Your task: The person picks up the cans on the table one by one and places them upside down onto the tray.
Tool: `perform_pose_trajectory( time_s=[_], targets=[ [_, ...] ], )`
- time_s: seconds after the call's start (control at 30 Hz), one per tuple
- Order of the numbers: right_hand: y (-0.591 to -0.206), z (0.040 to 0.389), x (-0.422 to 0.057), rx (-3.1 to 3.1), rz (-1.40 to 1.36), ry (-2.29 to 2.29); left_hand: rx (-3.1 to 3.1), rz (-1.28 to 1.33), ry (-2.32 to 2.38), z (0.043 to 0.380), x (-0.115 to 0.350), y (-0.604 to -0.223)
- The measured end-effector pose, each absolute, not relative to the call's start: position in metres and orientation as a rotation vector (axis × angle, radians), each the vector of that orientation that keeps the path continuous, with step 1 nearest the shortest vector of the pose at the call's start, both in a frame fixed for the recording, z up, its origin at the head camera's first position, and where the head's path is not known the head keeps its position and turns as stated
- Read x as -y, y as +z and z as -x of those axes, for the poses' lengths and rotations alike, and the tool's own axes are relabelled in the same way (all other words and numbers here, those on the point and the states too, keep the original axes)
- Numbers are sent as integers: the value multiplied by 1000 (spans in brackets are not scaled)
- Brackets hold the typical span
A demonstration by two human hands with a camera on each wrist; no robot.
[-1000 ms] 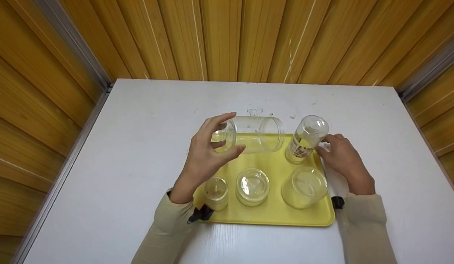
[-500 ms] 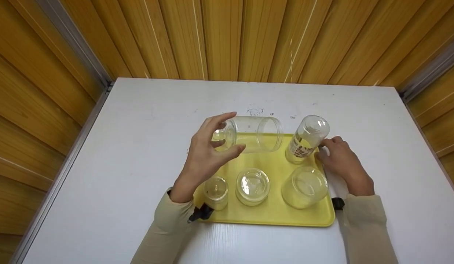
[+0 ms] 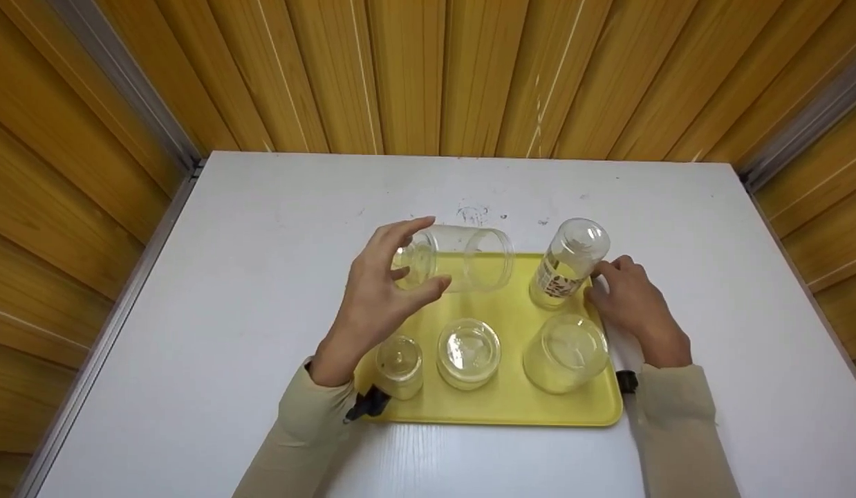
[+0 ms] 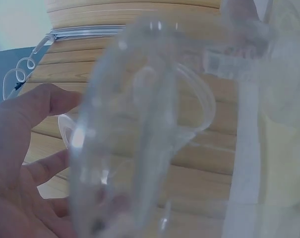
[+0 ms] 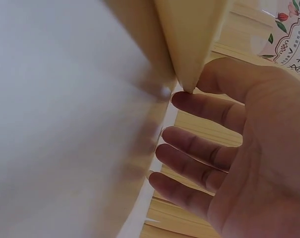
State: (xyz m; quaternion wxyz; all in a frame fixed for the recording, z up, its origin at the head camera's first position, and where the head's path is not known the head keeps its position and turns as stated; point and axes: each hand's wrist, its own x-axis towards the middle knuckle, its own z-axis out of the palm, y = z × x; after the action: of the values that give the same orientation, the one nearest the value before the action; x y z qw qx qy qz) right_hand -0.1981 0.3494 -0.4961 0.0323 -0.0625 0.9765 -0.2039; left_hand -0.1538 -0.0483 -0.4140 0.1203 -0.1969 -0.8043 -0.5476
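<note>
My left hand (image 3: 369, 294) curves thumb and fingers around the left end of a large clear jar (image 3: 489, 259), which points sideways over the back of the tray. Blurred and close, that jar (image 4: 154, 114) fills the middle of the left wrist view, its edge at the digits. At the yellow tray's (image 3: 497, 413) right side is my right hand (image 3: 632, 301). In the right wrist view its thumb and forefinger pinch the tray edge (image 5: 192, 44), the other fingers reaching along beneath. Close by stands a clear bottle (image 3: 558, 280) with a printed label.
Along the tray's front stand a small clear jar (image 3: 399, 370), a middle jar (image 3: 468, 354) and a wider jar (image 3: 566, 356). The tray lies on a white table (image 3: 214, 311), enclosed by wood-look walls (image 3: 400, 76). Black straps (image 3: 369, 402) sit at both wrists.
The whole scene shifts slightly left as the head view moves. The large jar's right end has drawn a little towards my left hand. Both hands otherwise keep their places.
</note>
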Motion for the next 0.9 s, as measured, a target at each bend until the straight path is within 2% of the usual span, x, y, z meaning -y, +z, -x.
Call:
perform_pose_trajectory(
  time_s=[0.43, 0.9],
  targets=[
    [-497, 200, -348, -3005, 200, -615, 2537, 709, -1081, 164, 49, -388],
    [-498, 200, -347, -3010, 195, -612, 2778, 856, -762, 183, 31, -371]
  ],
)
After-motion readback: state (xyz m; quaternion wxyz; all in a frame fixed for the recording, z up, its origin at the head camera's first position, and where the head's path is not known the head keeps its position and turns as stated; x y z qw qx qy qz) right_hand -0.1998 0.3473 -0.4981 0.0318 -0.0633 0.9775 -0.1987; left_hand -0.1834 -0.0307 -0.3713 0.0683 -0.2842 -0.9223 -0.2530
